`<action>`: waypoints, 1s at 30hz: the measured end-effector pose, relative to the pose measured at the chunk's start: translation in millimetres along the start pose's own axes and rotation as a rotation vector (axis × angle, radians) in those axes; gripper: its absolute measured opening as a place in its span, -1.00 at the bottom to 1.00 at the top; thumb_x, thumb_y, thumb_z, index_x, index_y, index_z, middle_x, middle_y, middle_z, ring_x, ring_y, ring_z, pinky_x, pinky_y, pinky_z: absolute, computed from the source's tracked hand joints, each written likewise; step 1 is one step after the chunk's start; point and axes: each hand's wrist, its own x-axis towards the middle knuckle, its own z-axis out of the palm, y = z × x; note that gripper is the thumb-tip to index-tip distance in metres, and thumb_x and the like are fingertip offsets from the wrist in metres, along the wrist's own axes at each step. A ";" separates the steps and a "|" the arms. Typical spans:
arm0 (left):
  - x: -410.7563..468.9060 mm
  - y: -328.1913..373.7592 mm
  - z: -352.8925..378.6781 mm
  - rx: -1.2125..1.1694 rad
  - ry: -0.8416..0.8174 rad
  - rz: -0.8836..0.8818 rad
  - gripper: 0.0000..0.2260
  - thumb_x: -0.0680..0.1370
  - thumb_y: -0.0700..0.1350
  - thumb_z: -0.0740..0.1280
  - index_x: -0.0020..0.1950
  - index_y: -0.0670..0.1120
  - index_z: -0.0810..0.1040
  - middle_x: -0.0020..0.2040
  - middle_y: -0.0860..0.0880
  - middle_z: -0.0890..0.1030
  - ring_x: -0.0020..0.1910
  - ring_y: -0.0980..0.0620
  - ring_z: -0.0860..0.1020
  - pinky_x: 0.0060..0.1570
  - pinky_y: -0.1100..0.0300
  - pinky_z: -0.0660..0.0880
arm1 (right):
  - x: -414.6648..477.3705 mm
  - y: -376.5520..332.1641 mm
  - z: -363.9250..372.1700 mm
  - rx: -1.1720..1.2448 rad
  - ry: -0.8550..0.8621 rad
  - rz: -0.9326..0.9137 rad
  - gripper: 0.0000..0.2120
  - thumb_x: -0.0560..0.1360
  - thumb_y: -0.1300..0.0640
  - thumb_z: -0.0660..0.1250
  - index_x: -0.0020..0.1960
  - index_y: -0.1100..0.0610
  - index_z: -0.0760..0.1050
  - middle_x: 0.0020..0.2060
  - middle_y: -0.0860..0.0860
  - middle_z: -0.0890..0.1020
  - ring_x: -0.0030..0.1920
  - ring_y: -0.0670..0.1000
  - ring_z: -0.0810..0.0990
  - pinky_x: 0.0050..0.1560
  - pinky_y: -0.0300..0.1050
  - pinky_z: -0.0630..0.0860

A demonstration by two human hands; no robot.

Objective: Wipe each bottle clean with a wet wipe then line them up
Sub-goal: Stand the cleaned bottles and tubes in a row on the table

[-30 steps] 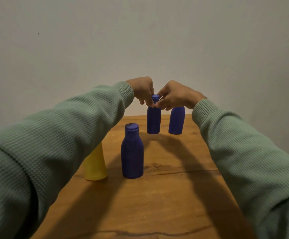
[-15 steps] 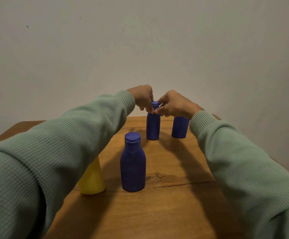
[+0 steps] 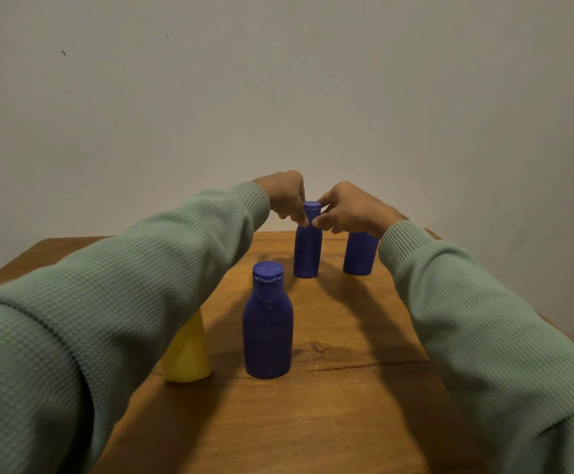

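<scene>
Cap (image 3: 312,211) sits half-hidden, pinched between left hand (image 3: 285,196) and right hand (image 3: 350,210).

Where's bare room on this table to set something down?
Bare table: near edge before the yellow bottle and near blue bottle, plus the strip beyond it. Crowded at back: left hand and right hand pinch the far left bottle, beside the far right bottle.

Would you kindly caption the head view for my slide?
Left hand and right hand pinch the cap of the rear-left blue bottle on the wooden table.
</scene>
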 end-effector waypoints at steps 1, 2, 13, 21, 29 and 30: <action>-0.7 0.1 -0.2 0.001 0.004 -0.003 -0.66 0.48 -0.15 0.45 0.22 -0.24 0.58 0.01 -0.13 0.65 -0.07 -0.01 0.57 -0.07 0.17 0.52 | 0.1 0.1 -0.2 0.002 0.001 0.007 -0.57 0.47 0.21 0.39 0.30 0.26 0.44 0.05 0.15 0.62 -0.03 0.07 0.62 0.02 -0.03 0.60; -1.9 0.1 -1.0 0.000 0.009 -0.007 -0.65 0.48 -0.15 0.45 0.23 -0.24 0.57 0.04 -0.14 0.65 -0.06 -0.02 0.58 -0.08 0.17 0.52 | -0.2 -0.2 -0.4 0.007 0.001 0.013 -0.54 0.46 0.21 0.40 0.33 0.26 0.41 0.07 0.16 0.62 -0.03 0.07 0.62 0.02 -0.03 0.60; -49.0 -2.9 -35.4 -0.020 0.055 -0.028 -0.64 0.49 -0.08 0.45 0.22 -0.24 0.58 0.07 -0.13 0.65 0.01 -0.04 0.61 0.03 0.13 0.54 | -19.7 -15.8 -26.8 0.016 0.185 -0.019 -0.53 0.36 0.13 0.51 0.23 0.16 0.50 0.14 0.10 0.60 0.15 0.11 0.56 0.21 0.13 0.48; -113.6 -6.5 -50.4 -0.033 0.095 -0.036 -0.76 0.52 -0.22 0.36 0.17 -0.20 0.62 -0.01 -0.06 0.67 -0.01 0.00 0.63 0.16 0.04 0.52 | -69.7 -55.5 -35.0 0.087 0.049 -0.125 -0.77 0.38 0.26 0.48 0.03 0.23 0.60 -0.14 0.09 0.68 -0.15 0.00 0.67 -0.14 -0.20 0.61; -164.5 0.7 -36.9 -0.006 -0.003 -0.032 -0.73 0.54 -0.27 0.31 0.23 -0.18 0.56 -0.11 0.01 0.62 0.06 0.01 0.57 0.20 0.08 0.47 | -109.1 -77.5 -21.0 0.012 -0.254 -0.132 -0.69 0.37 0.31 0.47 0.10 0.19 0.58 -0.11 0.10 0.70 -0.11 -0.01 0.69 -0.08 -0.16 0.62; -168.6 2.4 -35.5 -0.004 -0.024 -0.033 -0.74 0.53 -0.29 0.31 0.21 -0.17 0.57 -0.06 0.00 0.63 0.09 0.01 0.56 0.20 0.09 0.47 | -113.6 -79.3 -20.2 0.006 -0.276 -0.132 -0.68 0.37 0.30 0.47 0.11 0.19 0.57 -0.10 0.09 0.70 -0.11 -0.01 0.69 -0.10 -0.18 0.62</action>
